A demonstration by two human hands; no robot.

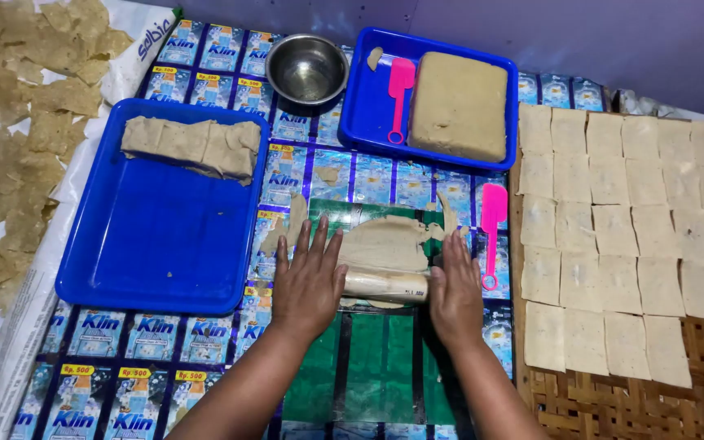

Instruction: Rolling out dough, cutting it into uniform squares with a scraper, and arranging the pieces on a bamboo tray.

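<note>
You are pressing both hands, left hand (310, 281) and right hand (455, 295), flat with fingers spread on a rolling pin (386, 284) lying across the thin dough sheet (385, 243), near the pink scraper (493, 232).

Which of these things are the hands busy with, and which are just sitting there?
In use:
left hand and right hand, flat on the roller
dough sheet under the roller

Lying about:
bowl
dough block
two pink scrapers
big blue tray
cut squares
</note>
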